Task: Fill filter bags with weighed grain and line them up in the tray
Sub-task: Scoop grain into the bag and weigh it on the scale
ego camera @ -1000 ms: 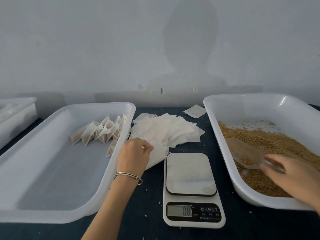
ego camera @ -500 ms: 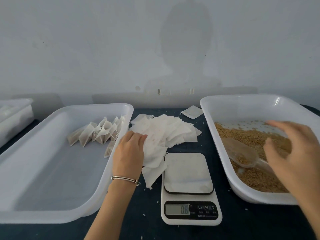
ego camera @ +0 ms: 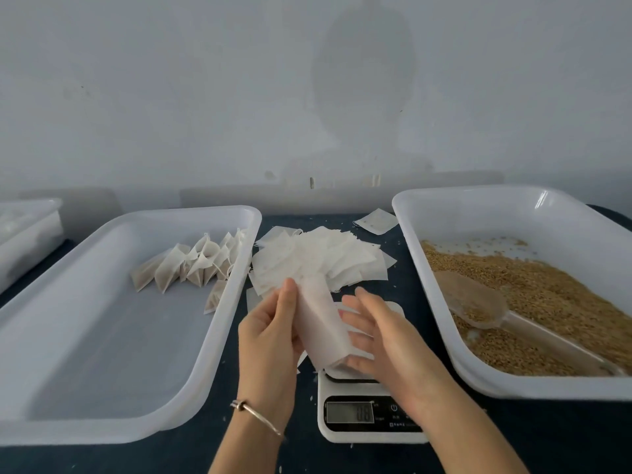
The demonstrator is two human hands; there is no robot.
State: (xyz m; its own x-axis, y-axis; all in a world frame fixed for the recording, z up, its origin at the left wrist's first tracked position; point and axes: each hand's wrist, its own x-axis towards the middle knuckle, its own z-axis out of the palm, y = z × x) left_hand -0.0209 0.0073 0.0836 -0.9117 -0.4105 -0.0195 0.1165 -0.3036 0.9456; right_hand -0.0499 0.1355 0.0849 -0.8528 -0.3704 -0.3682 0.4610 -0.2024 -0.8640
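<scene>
Left hand (ego camera: 270,340) pinches an empty bag (ego camera: 323,328) over the scale (ego camera: 371,417); right hand (ego camera: 383,336), fingers straight, touches it. Best spread the mouth wide before scooping grain (ego camera: 547,295).

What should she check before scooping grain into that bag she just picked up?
1. Bag in hand: ok. The left hand grips one empty bag; the right hand touches its other side.
2. Bag mouth open: cannot tell. It looks flat.
3. Only one bag taken: cannot tell.
4. Scale ready: cannot tell. The display is lit but unreadable, and hands cover most of the platform.
5. Scoop within reach: ok. It lies in the grain, some grain already in it, no grip on it.
6. Room in the tray: ok. Filled bags line only the far end.
</scene>
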